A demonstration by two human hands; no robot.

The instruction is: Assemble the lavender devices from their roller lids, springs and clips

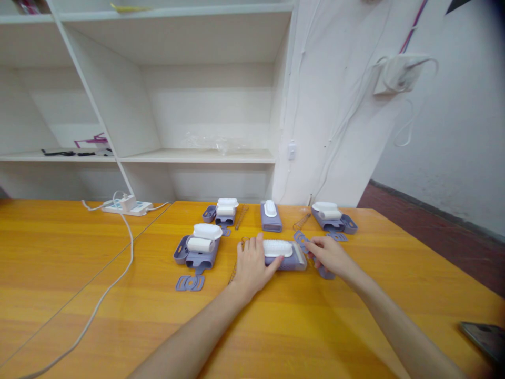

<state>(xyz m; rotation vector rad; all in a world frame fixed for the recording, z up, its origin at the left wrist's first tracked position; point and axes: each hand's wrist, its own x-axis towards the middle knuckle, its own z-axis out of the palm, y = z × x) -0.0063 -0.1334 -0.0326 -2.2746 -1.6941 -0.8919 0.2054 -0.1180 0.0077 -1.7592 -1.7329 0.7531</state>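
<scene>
My left hand (252, 263) rests on the table with its fingers closed round the left end of a purple case with a white brush on top (284, 253). My right hand (328, 255) is just right of that case, fingers curled, pinching a flat purple ring-shaped piece (301, 239) that lies beside the case. A thin metal spring (235, 266) lies partly under my left hand.
Three more purple-and-white sets lie on the orange table: one at the left (200, 248), one behind it (223, 210), one at the far right (333, 217). A closed case (271, 215) stands at the back. A power strip (127, 206) with a white cable is at left; a phone (485, 338) at lower right.
</scene>
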